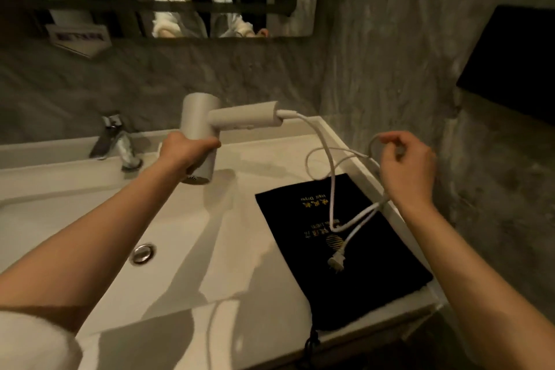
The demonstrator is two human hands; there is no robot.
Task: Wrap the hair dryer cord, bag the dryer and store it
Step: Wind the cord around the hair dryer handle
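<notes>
Hands: left hand [183, 150] clamped around the hair dryer [210, 129] barrel, held above the worktop [240, 264]; right hand [405, 165] pinching loops of white cord [330, 189]. Black bag [360, 264]: flat on worktop, right of the sink drain [142, 253]. Plug [336, 261]: dangling over the bag.

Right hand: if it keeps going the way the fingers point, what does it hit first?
The right hand pinches the white cord, fingers curled up and leftward. That way it would probably meet the dryer's handle where the cord enters, though depth is unclear from this single view.
</notes>
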